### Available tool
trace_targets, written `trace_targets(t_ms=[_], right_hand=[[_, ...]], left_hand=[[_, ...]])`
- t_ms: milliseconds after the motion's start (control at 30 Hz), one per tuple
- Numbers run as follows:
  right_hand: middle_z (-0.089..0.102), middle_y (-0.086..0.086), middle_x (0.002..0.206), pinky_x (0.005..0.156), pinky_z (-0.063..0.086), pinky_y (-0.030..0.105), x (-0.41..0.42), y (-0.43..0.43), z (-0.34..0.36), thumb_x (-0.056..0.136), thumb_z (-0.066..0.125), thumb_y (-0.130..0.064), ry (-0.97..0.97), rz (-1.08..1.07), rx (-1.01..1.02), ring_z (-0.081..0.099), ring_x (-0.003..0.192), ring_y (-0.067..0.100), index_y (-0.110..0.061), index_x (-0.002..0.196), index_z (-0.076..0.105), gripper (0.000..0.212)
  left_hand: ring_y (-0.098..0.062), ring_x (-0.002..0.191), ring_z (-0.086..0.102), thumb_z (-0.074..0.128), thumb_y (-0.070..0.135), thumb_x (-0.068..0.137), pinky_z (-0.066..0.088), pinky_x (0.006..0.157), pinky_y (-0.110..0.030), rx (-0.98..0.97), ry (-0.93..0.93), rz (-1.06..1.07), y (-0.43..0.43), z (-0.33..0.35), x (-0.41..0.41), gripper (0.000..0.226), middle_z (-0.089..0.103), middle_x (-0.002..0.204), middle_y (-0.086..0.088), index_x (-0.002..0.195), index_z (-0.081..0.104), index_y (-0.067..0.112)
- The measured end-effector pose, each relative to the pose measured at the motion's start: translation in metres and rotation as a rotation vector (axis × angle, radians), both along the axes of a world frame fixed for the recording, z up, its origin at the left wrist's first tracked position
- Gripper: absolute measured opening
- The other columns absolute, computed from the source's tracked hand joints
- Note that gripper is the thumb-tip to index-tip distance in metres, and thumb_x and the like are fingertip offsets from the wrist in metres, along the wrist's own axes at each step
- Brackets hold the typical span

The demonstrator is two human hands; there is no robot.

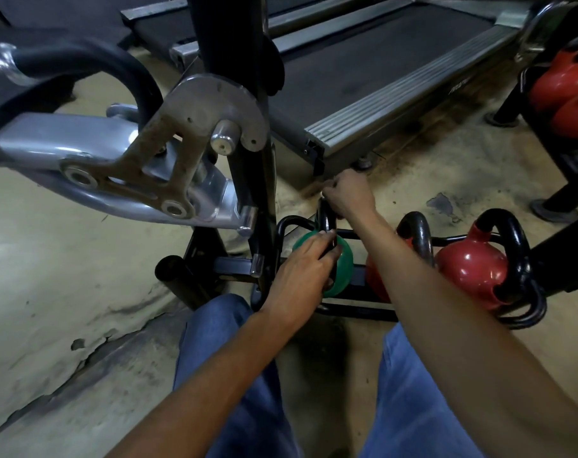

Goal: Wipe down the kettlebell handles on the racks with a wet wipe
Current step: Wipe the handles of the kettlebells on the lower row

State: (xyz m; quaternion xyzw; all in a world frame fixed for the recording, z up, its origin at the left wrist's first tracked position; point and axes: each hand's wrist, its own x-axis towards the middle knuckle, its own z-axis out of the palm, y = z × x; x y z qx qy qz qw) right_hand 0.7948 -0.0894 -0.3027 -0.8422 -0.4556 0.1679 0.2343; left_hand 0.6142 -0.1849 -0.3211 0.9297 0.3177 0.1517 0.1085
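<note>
Centre frame: we see the right hand (349, 195) curled over the black handle (324, 219) of the green kettlebell (345, 264) on the low rack (357, 313), with the left hand (306, 264) gripping it lower down. The wipe is hidden. Wiping seems underway; the 2 red kettlebells (473, 269) at right likely come next.

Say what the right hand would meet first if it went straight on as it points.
Probably the treadmill, its near corner just beyond the right hand gripping the green kettlebell's handle; depth is unclear.
</note>
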Motion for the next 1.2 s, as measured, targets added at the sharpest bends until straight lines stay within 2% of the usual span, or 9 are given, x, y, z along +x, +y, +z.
trace_targets(t_ms=[133,233,333,433,500,600,700,1000,1200], right_hand=[[0.071,-0.003,0.084,0.072,0.051,0.027,-0.026,-0.071,-0.011,0.09,0.068,-0.024,0.15,-0.064,0.263,0.065,0.078,0.015,-0.015,0.091,0.075,0.012],[0.075,0.011,0.087,0.076,0.055,0.037,-0.023,-0.066,-0.022,0.091,0.063,-0.018,0.777,-0.31,0.327,0.073,0.085,0.031,-0.016,0.084,0.075,0.015],[0.072,0.029,0.106,0.073,0.064,0.044,-0.017,-0.052,-0.028,0.099,0.041,-0.009,1.443,-0.447,0.264,0.076,0.09,0.039,0.005,0.121,0.063,0.034],[0.073,0.03,0.107,0.07,0.064,0.045,-0.025,-0.058,-0.032,0.104,0.037,-0.012,1.518,-0.43,0.221,0.077,0.086,0.034,0.012,0.13,0.056,0.039],[0.076,0.021,0.094,0.079,0.063,0.047,-0.031,-0.057,-0.033,0.104,0.049,-0.016,1.247,-0.452,0.342,0.076,0.087,0.034,0.002,0.109,0.068,0.027],[0.074,0.004,0.089,0.076,0.055,0.033,-0.036,-0.049,-0.023,0.101,0.061,-0.023,0.451,-0.269,0.444,0.069,0.081,0.02,-0.01,0.098,0.076,0.021],[0.071,0.012,0.09,0.065,0.039,0.031,-0.028,-0.028,-0.02,0.099,0.053,-0.024,0.036,0.073,0.273,0.066,0.084,0.03,-0.009,0.096,0.073,0.025],[0.066,0.003,0.094,0.08,0.056,0.038,-0.027,-0.005,0.039,0.097,0.055,-0.035,-0.65,0.971,-0.555,0.066,0.094,0.028,-0.015,0.094,0.07,0.025],[0.073,0.006,0.096,0.084,0.058,0.045,-0.012,0.016,0.045,0.094,0.052,-0.033,-0.63,0.974,-0.503,0.069,0.091,0.029,-0.018,0.093,0.072,0.025]], left_hand=[[-0.02,0.151,0.023,0.075,0.009,0.085,0.029,0.12,-0.035,0.012,-0.003,0.02,-0.009,-0.009,-0.001,0.074,0.025,0.163,-0.006,0.15,0.041,0.014],[-0.02,0.153,0.016,0.074,0.009,0.085,0.017,0.121,-0.035,0.048,0.026,0.007,-0.02,-0.018,-0.005,0.08,0.019,0.165,-0.008,0.154,0.033,0.012],[-0.02,0.153,0.015,0.072,0.011,0.087,0.015,0.122,-0.038,0.037,0.042,0.01,-0.028,-0.021,-0.013,0.079,0.019,0.165,-0.008,0.155,0.031,0.012],[-0.018,0.152,0.015,0.071,0.012,0.086,0.011,0.12,-0.037,0.019,0.053,0.014,-0.032,-0.019,-0.017,0.079,0.021,0.165,-0.009,0.155,0.032,0.011],[-0.016,0.152,0.01,0.068,0.011,0.088,0.006,0.121,-0.035,0.013,0.049,0.001,-0.031,-0.019,-0.018,0.079,0.018,0.166,-0.008,0.156,0.029,0.012],[-0.015,0.153,0.007,0.066,0.01,0.089,-0.001,0.12,-0.032,0.001,0.045,-0.001,-0.027,-0.02,-0.019,0.077,0.013,0.167,-0.006,0.157,0.028,0.013],[-0.016,0.154,0.008,0.066,0.007,0.088,0.001,0.122,-0.031,-0.01,0.035,-0.008,-0.027,-0.02,-0.018,0.078,0.011,0.168,-0.006,0.157,0.028,0.013],[-0.021,0.154,0.009,0.065,0.011,0.092,0.004,0.122,-0.037,0.037,0.07,-0.005,-0.029,-0.017,-0.016,0.076,0.011,0.167,-0.009,0.157,0.027,0.012],[-0.021,0.154,0.002,0.061,0.012,0.095,0.004,0.124,-0.038,0.032,0.069,-0.006,-0.028,-0.019,-0.014,0.08,0.0,0.168,-0.008,0.16,0.014,0.015]])
